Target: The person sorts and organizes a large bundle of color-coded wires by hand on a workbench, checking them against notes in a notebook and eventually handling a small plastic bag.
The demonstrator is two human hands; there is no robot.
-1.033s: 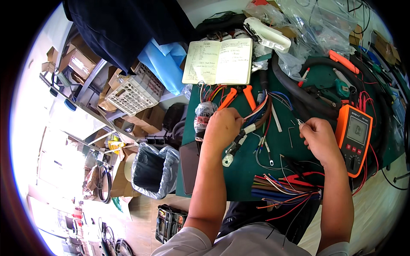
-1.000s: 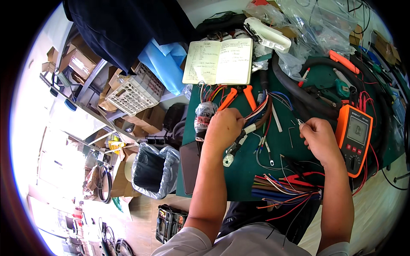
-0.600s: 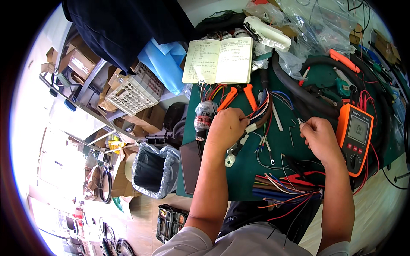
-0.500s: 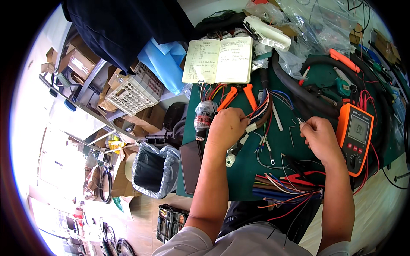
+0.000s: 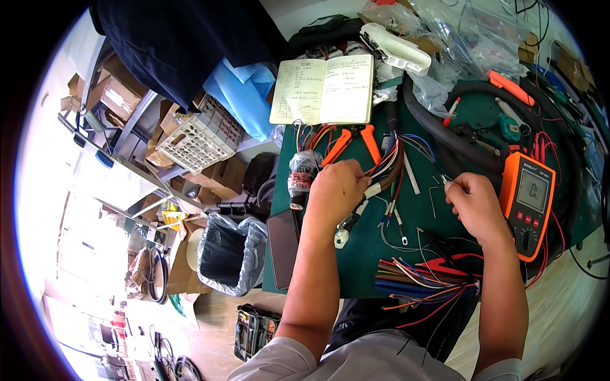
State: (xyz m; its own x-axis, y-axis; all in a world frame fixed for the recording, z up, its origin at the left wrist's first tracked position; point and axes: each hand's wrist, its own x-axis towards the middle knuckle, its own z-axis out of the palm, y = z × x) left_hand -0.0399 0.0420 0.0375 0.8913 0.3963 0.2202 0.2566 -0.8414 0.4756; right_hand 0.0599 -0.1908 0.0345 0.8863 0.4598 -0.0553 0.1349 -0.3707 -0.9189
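- Green bench cluttered with wires; a cardboard-box-strewn floor lies left.
- Left hand closed around a taped wire harness at the bench's middle.
- Right hand pinches a thin wire, beside an orange multimeter.
- An open notebook lies far.
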